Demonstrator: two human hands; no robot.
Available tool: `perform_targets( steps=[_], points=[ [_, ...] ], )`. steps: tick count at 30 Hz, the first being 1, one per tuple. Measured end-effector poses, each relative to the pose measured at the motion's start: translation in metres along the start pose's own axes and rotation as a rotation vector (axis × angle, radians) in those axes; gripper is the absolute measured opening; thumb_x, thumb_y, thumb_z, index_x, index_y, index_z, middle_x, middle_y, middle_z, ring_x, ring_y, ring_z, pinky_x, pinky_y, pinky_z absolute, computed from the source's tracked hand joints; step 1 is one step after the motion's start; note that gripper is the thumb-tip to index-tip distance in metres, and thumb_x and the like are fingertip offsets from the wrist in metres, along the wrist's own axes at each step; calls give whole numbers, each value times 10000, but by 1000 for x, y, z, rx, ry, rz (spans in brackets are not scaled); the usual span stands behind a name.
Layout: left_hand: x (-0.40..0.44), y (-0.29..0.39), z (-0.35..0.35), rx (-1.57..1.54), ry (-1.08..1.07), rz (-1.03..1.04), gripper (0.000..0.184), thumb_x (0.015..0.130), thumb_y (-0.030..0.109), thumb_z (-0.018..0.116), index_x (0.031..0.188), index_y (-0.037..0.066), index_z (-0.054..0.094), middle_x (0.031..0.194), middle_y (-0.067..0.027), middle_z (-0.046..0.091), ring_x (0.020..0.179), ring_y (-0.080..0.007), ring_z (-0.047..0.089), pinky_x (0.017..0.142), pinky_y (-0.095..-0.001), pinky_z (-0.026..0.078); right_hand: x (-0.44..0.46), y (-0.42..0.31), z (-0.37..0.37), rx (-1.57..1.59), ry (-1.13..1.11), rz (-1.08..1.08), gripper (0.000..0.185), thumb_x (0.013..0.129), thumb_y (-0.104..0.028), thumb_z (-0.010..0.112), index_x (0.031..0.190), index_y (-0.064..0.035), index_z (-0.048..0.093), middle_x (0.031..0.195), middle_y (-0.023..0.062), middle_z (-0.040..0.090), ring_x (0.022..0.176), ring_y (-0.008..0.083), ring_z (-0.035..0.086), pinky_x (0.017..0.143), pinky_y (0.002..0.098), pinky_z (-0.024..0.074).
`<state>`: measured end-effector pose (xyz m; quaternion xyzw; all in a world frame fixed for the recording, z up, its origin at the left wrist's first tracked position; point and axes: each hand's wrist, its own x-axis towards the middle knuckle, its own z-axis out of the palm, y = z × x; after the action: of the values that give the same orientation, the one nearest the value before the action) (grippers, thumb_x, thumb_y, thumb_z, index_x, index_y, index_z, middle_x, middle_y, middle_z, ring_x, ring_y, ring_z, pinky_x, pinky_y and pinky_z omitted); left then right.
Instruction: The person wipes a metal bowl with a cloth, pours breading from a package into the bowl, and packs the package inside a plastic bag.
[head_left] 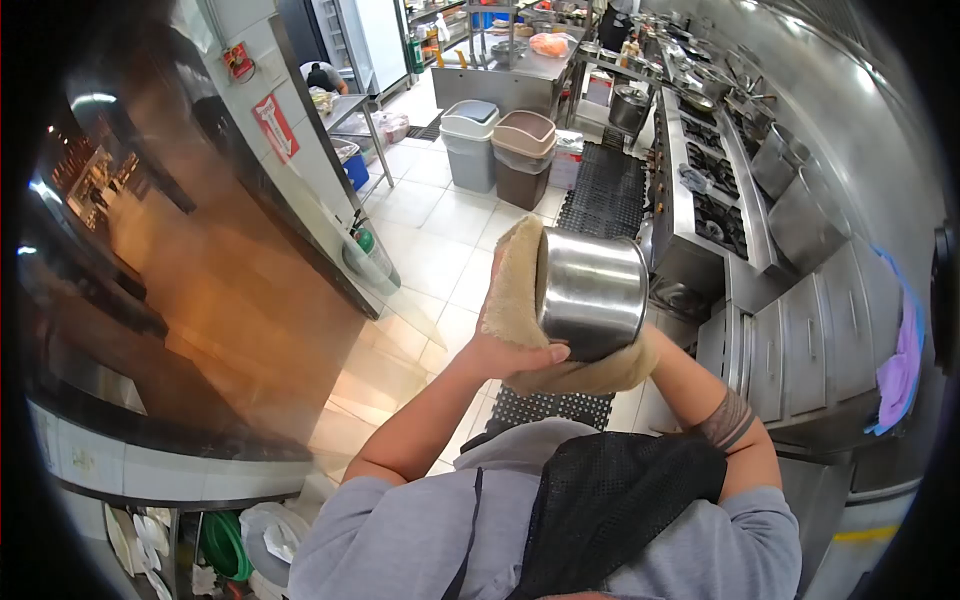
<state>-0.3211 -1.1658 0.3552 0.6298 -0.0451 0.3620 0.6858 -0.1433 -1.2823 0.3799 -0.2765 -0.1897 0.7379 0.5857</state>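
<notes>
A shiny stainless steel pot, cylindrical and tilted on its side, is held up in front of my chest. A tan cloth lies against its left end and runs along beneath it. My left hand is closed on the cloth and the pot's left side, its thumb lying across the cloth near the lower edge. My right forearm reaches up to the pot's lower right, where the right hand goes behind the pot and cloth. Its fingers are hidden.
A stove runs along the right wall, with tall pots beside it. Ahead stand a grey bin and a brown bin. Black rubber mats cover part of the tiled floor. A green cylinder stands by the left wall.
</notes>
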Motion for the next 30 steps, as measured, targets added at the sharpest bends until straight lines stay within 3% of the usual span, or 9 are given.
perform_targets(
  steps=[4, 9, 14, 17, 21, 25, 27, 29, 30],
  points=[
    [3, 2, -3, 108, -45, 10, 1220, 669, 281, 892, 1589, -21, 150, 1568, -175, 283, 1472, -251, 274, 1199, -390, 264, -11, -6, -8, -93, 30, -111, 410, 1039, -135, 531, 1430, -14, 502, 1391, 149, 579, 1141, 214, 662, 977, 331, 582],
    [-3, -9, -16, -422, 99, -254, 1019, 711, 169, 806, 1549, -31, 261, 1471, -176, 488, 1335, -276, 504, 1124, -404, 409, -10, 17, -32, -317, 101, -236, 489, 1022, -157, 574, 1476, -24, 448, 1421, 132, 544, 1252, 179, 574, 1087, 305, 486],
    [-11, -11, -22, -764, 180, -384, 593, 844, 296, 643, 1335, -24, 557, 1227, -201, 657, 1146, -334, 639, 1035, -464, 500, -19, 39, -87, -336, 27, 214, 477, 1056, -257, 530, 1452, -3, 448, 1478, 88, 474, 1270, 184, 562, 1141, 313, 443],
    [-7, -7, -13, -1066, 295, -419, 555, 870, 310, 645, 1328, 5, 569, 1266, -179, 655, 1144, -337, 647, 1047, -462, 502, -29, 11, -44, -1565, -332, -201, 670, 826, -276, 788, 1403, -35, 549, 1394, 160, 584, 1310, 273, 547, 1093, 389, 440],
    [2, -7, -18, -922, 380, -626, 510, 922, 461, 658, 1193, 31, 618, 1118, -153, 689, 1003, -296, 679, 955, -456, 541, -8, 4, 43, -2038, -97, -168, 564, 784, -347, 792, 1234, -39, 647, 1213, 198, 667, 1123, 365, 633, 988, 427, 497],
    [-10, -7, -30, 109, 243, -715, 770, 922, 576, 663, 1402, -5, 506, 1378, -180, 568, 1257, -260, 552, 1091, -399, 442, 7, -14, 55, -1592, -257, -233, 505, 866, -328, 752, 1242, -12, 634, 1213, 144, 694, 1110, 274, 676, 955, 418, 528],
    [-22, -2, -41, 191, 15, -579, 874, 874, 604, 710, 1447, -10, 468, 1403, -187, 556, 1285, -270, 534, 1110, -396, 422, 3, -15, 47, -1624, -196, -222, 449, 937, -335, 698, 1260, -31, 633, 1223, 118, 697, 1150, 259, 667, 973, 436, 538],
    [-30, 9, -44, 268, -218, -455, 984, 826, 633, 758, 1491, -14, 429, 1427, -194, 545, 1314, -280, 517, 1128, -394, 402, -1, 1, -7, -259, 77, -230, 427, 1001, -359, 612, 1317, -73, 605, 1243, 115, 686, 1142, 295, 671, 1002, 472, 537],
    [-29, 15, -48, 280, -286, -385, 1057, 764, 635, 807, 1507, -3, 410, 1486, -194, 481, 1376, -283, 451, 1153, -407, 369, -1, 4, -8, -198, 86, -292, 425, 1053, -394, 501, 1359, -105, 566, 1294, 108, 660, 1147, 315, 664, 991, 502, 545]
  ],
)
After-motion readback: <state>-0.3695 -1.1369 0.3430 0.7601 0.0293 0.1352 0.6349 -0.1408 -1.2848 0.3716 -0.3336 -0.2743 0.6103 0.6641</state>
